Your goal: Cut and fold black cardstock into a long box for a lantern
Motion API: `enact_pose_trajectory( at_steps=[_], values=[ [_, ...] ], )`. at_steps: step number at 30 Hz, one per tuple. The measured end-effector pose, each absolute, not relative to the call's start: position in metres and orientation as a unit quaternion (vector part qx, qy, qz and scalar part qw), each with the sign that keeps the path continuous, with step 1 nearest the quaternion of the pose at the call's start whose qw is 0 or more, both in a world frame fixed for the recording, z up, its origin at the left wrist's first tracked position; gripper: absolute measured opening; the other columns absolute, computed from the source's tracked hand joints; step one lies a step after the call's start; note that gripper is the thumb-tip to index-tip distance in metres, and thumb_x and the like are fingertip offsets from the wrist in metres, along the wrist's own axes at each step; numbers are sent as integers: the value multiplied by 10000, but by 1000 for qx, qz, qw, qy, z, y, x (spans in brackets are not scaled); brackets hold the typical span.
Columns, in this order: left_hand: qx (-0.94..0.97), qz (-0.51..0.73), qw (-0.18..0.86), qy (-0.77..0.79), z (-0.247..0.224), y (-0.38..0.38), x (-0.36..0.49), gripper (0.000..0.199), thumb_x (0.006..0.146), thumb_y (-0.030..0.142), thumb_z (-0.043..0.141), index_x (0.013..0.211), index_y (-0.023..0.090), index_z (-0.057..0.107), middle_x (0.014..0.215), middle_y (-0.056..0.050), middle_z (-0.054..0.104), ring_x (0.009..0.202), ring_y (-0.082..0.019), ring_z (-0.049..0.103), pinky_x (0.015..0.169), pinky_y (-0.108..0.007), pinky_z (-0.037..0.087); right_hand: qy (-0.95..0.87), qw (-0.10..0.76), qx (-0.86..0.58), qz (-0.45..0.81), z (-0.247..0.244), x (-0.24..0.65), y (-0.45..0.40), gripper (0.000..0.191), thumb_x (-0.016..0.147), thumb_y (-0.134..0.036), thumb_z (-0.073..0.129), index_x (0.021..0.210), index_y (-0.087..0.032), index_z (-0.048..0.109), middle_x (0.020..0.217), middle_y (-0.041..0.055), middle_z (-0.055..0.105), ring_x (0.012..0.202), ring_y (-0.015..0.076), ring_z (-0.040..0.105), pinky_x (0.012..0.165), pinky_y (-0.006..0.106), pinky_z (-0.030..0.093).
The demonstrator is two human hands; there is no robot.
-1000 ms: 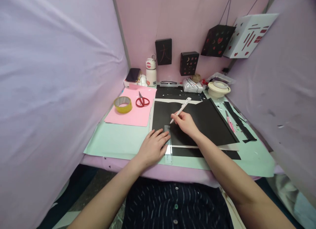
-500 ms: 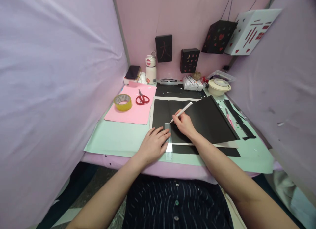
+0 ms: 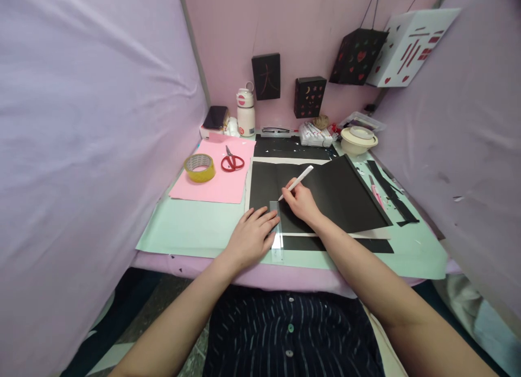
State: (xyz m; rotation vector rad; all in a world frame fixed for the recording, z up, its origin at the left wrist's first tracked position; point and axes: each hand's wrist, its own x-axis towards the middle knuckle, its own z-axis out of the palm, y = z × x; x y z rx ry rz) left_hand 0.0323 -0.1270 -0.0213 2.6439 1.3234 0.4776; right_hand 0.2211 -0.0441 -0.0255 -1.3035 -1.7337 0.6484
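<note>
Black paper with fold lines lies in front of me over white sheets. My left hand rests flat, its fingers stretched over a clear ruler and pressing it onto the black paper. The ruler points away from me, and its near end reaches past the paper toward the table's front edge. Closed around a slim white pen, my right hand sits on the black paper to the right of the ruler. The pen's tip is at the paper near the ruler's far end.
On pink paper at left lie yellow tape and red-handled scissors. A bottle, white tubes and a cream bowl stand at the back. A pink cutter and black strips are at right; decorated boxes hang above.
The view has shifted slightly. Both hands, the ruler and the pen keep nearly the same places on the paper.
</note>
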Motion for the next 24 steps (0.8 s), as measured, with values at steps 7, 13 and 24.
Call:
enact_pose_trajectory(
  at_steps=[7, 13, 24],
  values=[
    [881, 163, 69, 439, -20, -128, 32, 392, 932, 280, 457, 1309, 248, 557, 1414, 0, 529, 1344, -238, 403, 1139, -456, 251, -696, 418, -530, 245, -25, 222, -44, 153, 859, -348, 481, 761, -238, 443, 582, -36, 542, 528, 156, 506, 569, 273, 368],
    [881, 164, 68, 439, -20, -128, 32, 389, 938, 278, 445, 1308, 242, 559, 1416, 2, 527, 1346, -240, 400, 1141, -455, 246, -699, 416, -516, 267, -25, 223, -45, 186, 870, -382, 496, 761, -237, 457, 612, -25, 584, 550, 160, 539, 578, 269, 379],
    [880, 164, 51, 443, -23, -127, 28, 391, 940, 276, 456, 1318, 250, 551, 1418, 21, 525, 1341, -225, 410, 1143, -449, 259, -654, 516, -510, 217, -18, 225, -51, 183, 885, -392, 481, 783, -241, 470, 602, -40, 526, 537, 151, 499, 563, 262, 379]
  ],
)
